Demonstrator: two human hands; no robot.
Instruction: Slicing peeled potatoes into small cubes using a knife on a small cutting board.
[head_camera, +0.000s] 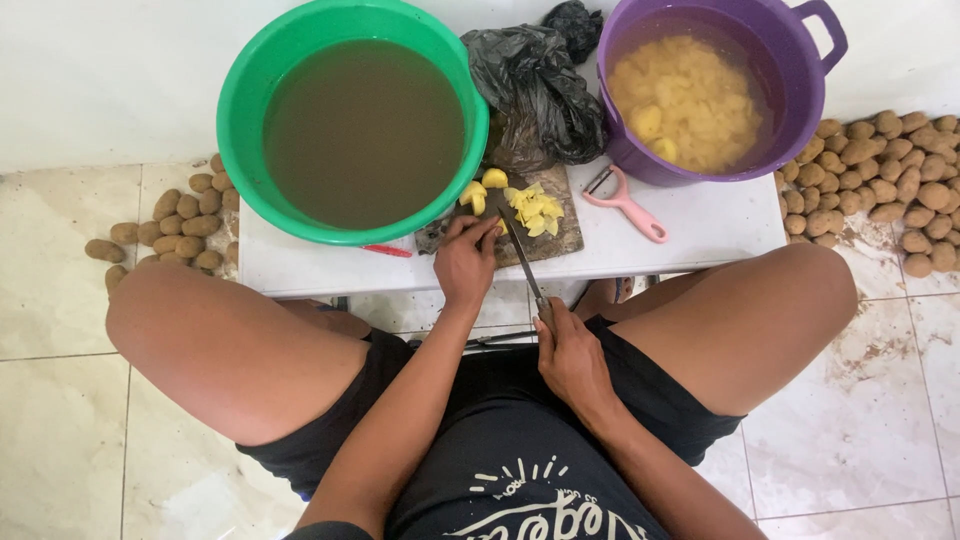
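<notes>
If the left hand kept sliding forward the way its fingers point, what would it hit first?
Probably the peeled potato halves on the cutting board just ahead of the left hand, then the green basin; depth is uncertain.

The person sat on the tiled floor (60, 330) with knees spread around a low white surface (700, 225). The left hand (466, 262) pressed on a dark cutting board (555, 235), fingertips beside pale yellow potato pieces (535, 208). The right hand (572, 360) closed its grip on the handle of a knife (522, 250), whose blade reached forward across the board. A green basin (352, 120) held murky brown water; a purple bucket (715, 85) held peeled yellow potatoes in water. A black plastic bag (535, 90) lay between them, a pink peeler (625, 203) near the bucket. Unpeeled potatoes (880, 190) lay heaped on the floor on both sides.
</notes>
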